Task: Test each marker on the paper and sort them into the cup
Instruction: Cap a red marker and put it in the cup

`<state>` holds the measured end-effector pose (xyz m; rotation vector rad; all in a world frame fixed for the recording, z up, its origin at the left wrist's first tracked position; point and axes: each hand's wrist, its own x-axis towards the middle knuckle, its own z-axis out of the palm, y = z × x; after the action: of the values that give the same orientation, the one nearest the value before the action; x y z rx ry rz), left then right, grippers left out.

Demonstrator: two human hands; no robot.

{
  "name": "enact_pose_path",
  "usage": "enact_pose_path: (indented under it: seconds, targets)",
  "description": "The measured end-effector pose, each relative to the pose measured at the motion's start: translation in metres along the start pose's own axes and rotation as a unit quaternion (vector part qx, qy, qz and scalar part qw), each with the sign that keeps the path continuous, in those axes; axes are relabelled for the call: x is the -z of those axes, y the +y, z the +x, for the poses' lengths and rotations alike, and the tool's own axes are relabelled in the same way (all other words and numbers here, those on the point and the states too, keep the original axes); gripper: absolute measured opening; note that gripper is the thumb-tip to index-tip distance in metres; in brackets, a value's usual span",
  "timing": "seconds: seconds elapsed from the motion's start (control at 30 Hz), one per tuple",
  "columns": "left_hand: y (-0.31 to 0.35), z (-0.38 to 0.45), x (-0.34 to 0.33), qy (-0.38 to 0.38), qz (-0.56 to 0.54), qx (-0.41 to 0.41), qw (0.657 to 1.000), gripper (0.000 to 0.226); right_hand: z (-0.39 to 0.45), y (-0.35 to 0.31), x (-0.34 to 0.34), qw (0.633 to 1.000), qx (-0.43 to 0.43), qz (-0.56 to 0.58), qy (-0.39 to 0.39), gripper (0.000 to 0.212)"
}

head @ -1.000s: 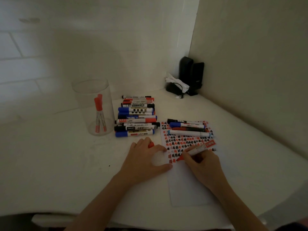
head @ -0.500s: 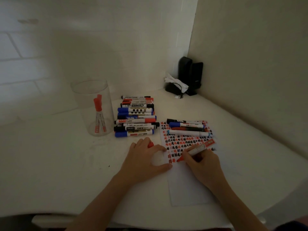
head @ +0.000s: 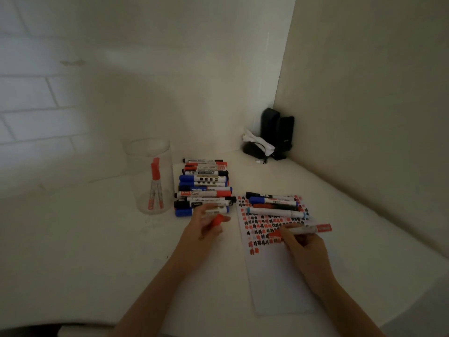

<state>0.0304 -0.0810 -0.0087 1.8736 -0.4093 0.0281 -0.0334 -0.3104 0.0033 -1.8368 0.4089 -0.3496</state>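
My right hand (head: 303, 246) grips a red marker (head: 307, 229), uncapped, its tip over the white paper (head: 277, 283) whose upper part is covered in red and black test marks. My left hand (head: 206, 229) is lifted off the table and holds the red cap (head: 217, 220) between its fingers. A pile of several markers (head: 204, 188) lies left of the paper. Several more markers (head: 273, 205) rest across the paper's top edge. The clear cup (head: 151, 176) stands left of the pile with red markers upright inside.
A black speaker pair (head: 277, 132) with a white cloth and a cable sits in the back corner. Walls close off the back and right. The white table (head: 85, 251) has a rounded front edge.
My left hand has risen off the paper and table with the red cap in its fingers. My right hand lifted the marker and shifted it slightly right along the rows.
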Motion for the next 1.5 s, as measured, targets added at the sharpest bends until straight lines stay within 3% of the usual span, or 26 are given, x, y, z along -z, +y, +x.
enact_pose_path:
  seconds: [0.17,0.27,0.33,0.47,0.93,1.17,1.33,1.5]
  targets:
    - [0.001,-0.002,0.002,0.003,0.013,0.017,1.0,0.021,0.003,-0.022,-0.004,0.998,-0.003,0.057,-0.026,0.013]
    - [0.004,-0.004,0.004,0.017,0.05,-0.004,0.999,0.021,-0.003,-0.036,-0.018,0.986,-0.035,0.139,-0.079,0.025]
    - [0.002,-0.003,0.004,0.016,0.07,-0.012,0.997,0.02,-0.007,-0.041,-0.028,0.986,-0.043,0.135,-0.089,0.031]
    - [0.0,-0.001,0.003,-0.002,0.084,-0.021,0.996,0.018,-0.012,-0.048,-0.041,0.986,-0.032,0.144,-0.083,0.021]
    - [0.003,0.0,0.005,-0.002,0.007,0.005,1.0,0.011,-0.011,-0.04,-0.057,0.995,-0.019,0.073,-0.067,0.025]
    - [0.003,-0.002,0.005,0.019,-0.063,0.019,0.998,0.015,-0.014,-0.039,-0.071,0.994,0.007,0.077,-0.075,0.025]
    - [0.002,-0.002,0.006,0.031,-0.051,0.005,0.998,0.018,-0.014,-0.043,-0.077,0.992,0.004,0.1,-0.081,0.023]
    - [0.004,-0.002,0.006,0.042,-0.079,-0.014,0.996,0.018,-0.011,-0.054,-0.078,0.976,-0.056,0.146,-0.15,0.03]
